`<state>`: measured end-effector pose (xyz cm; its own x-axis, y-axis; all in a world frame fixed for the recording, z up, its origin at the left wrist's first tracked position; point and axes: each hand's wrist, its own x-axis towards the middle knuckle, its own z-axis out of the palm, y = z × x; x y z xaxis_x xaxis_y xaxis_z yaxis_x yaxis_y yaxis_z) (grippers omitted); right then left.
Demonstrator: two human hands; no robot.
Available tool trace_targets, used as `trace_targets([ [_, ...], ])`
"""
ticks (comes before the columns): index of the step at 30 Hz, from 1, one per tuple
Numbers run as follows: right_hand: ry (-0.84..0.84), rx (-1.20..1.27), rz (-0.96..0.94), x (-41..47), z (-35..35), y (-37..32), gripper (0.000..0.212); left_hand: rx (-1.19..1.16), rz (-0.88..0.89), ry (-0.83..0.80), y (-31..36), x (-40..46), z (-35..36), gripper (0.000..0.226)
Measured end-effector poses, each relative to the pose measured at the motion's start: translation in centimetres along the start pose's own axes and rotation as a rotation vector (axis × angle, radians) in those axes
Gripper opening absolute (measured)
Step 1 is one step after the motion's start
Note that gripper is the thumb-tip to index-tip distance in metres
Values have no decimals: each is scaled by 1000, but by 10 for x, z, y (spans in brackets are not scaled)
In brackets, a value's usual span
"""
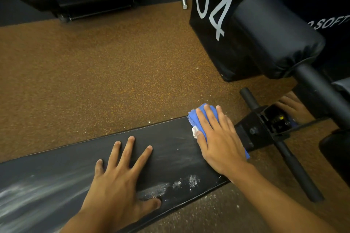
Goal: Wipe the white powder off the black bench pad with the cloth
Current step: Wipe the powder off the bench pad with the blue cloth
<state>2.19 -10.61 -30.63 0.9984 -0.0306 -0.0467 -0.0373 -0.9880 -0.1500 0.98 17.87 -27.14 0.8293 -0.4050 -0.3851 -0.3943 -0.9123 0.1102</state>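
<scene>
Left hand (121,174) flat, fingers spread, bracing bench pad (166,143); right hand (217,138) presses cloth (197,117) flat at pad end. Risk: powder (189,180), probably chalk, gets smeared by my left thumb.

Speckled brown floor (94,73); black "04" box (212,24).

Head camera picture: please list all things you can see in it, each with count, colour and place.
bench pad: one, black, across the bottom.
white powder: patches and smears, on the pad's near edge and left end.
cloth: one, blue, at the pad's right end under the right hand.
floor: brown speckled, behind the pad.
box marked 04: one, black, upper right.
roller pad: one, black, right.
left hand: flat on the pad.
right hand: flat, presses on the cloth.
</scene>
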Motion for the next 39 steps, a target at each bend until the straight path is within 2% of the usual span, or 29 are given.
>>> trace_targets([
  [5,-69,-35,-95,-30,-6,21,61,-3,-1,8,-1,0,-2,123],
  [11,-15,-19,112,12,0,-5,62,26,18,-1,-1,1,0,122],
  [16,-63,-81,-176,-21,-3,16,60,34,9,-12,1,0,-5,122],
  [18,-72,-63,-125,-12,-4,18,60,40,14,-20,0,-1,-4,122],
  [21,-4,-21,85,12,0,-2,63,42,21,-10,1,-1,-4,122],
  [22,11,-25,85,10,2,-10,63,49,20,-17,1,-1,-3,122],
  [27,-61,-52,-219,-37,-3,8,60,42,21,-22,0,-2,-4,122],
  [29,-61,-49,-159,-22,-4,15,60,32,17,-22,0,-2,-4,122],
  [32,-9,-36,75,16,2,-8,64,52,15,-40,1,-2,-2,122],
  [33,9,-37,93,17,5,-17,65,59,15,-52,1,-2,-2,122],
  [37,-57,-57,-176,-36,0,-9,62,51,11,-51,1,-1,-5,122],
  [39,-90,-63,-206,-44,-7,8,62,48,7,-65,2,-2,-6,122],
])
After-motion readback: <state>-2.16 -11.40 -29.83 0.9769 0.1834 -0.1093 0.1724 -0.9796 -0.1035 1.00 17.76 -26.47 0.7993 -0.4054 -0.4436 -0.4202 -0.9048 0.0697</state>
